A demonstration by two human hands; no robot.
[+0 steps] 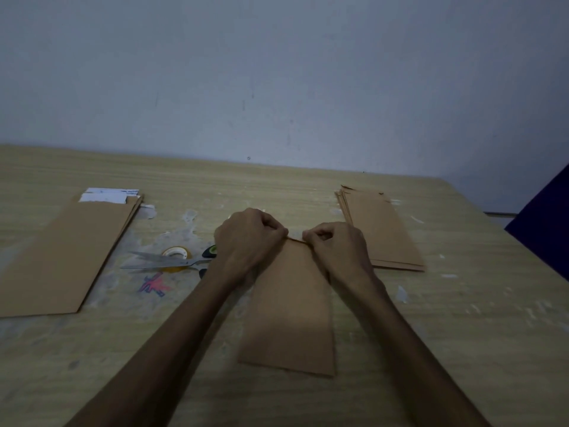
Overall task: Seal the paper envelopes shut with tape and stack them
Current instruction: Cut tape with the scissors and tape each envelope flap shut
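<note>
A brown paper envelope (289, 312) lies lengthwise on the table in front of me. My left hand (249, 238) and my right hand (337, 248) both have curled fingers at its far end, pinching the top edge or flap from either side. A roll of clear tape (176, 253) sits to the left, partly under a pair of scissors (172, 261) with open blades. A stack of brown envelopes with white paper sticking out (67, 254) lies at the far left. Another stack of brown envelopes (381, 229) lies to the right of my hands.
The wooden table (462, 334) carries dried glue or paper scraps and a pink and blue scribble (155, 285). A pale wall runs along the table's far edge. A dark blue object (545, 229) stands at the right edge.
</note>
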